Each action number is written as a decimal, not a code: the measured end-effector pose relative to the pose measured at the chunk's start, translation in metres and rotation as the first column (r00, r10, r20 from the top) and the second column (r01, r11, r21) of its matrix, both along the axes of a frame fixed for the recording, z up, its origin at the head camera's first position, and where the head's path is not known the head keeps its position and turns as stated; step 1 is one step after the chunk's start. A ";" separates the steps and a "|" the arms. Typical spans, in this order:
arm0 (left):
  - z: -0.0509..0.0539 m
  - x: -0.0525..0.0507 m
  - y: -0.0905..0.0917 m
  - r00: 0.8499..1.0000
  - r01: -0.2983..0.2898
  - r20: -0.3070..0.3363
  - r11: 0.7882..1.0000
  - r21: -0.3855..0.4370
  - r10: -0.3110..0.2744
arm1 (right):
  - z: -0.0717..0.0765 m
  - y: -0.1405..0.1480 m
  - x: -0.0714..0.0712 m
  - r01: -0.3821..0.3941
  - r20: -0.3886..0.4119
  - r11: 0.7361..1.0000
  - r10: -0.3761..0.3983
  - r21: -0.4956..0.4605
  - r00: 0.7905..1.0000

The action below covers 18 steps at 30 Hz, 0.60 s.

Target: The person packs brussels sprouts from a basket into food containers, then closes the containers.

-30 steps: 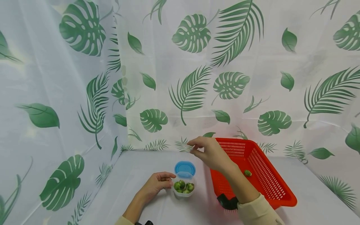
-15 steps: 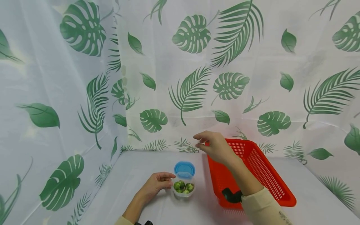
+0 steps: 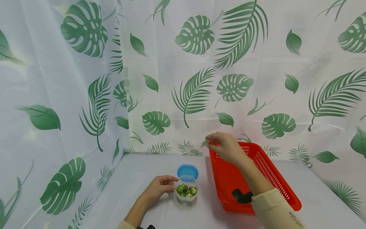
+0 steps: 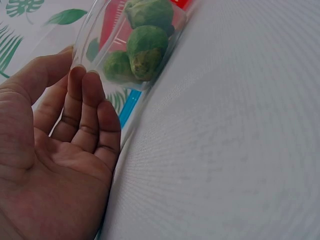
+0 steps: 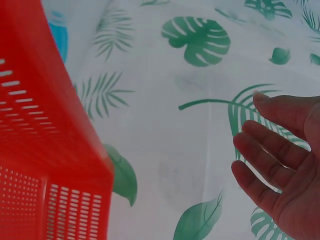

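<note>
A small clear plastic container holds several Brussels sprouts. Its blue lid lies folded back behind it, toward the wall. My left hand rests on the table with fingertips at the container's left side. In the left wrist view, thumb and fingertips meet the clear wall, sprouts visible through it. Raised above the far left edge of the red basket is my right hand. Its fingers are loosely bent with nothing between them, as the right wrist view also shows.
The perforated basket stands right of the container on the white table. My right forearm crosses above it and hides part of its inside. A leaf-printed curtain hangs behind and at the left.
My right hand has moved right, from near the lid to above the basket's far left edge. The sprout seen earlier in the basket is now hidden behind my forearm. The left hand stays put.
</note>
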<state>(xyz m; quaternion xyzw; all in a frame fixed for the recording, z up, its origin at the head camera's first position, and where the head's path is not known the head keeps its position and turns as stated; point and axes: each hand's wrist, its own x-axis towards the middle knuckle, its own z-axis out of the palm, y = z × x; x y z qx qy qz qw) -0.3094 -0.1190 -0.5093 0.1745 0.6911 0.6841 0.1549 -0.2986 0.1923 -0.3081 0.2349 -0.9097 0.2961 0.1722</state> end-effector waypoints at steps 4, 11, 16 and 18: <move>0.000 0.001 0.000 1.000 0.001 0.014 1.000 0.010 -0.002 | -0.001 0.006 -0.002 0.022 0.022 1.000 -0.022 0.007 1.000; 0.000 0.002 0.001 1.000 0.001 0.026 1.000 0.027 -0.001 | -0.004 0.019 -0.008 0.058 0.045 0.998 -0.059 0.027 0.997; 0.000 0.002 0.001 1.000 -0.002 0.024 1.000 0.023 0.001 | -0.008 0.029 -0.012 0.075 0.069 0.997 -0.077 0.028 0.995; 0.000 0.002 0.001 1.000 -0.002 0.023 1.000 0.020 0.001 | -0.010 0.033 -0.014 0.084 0.077 0.996 -0.086 0.030 0.993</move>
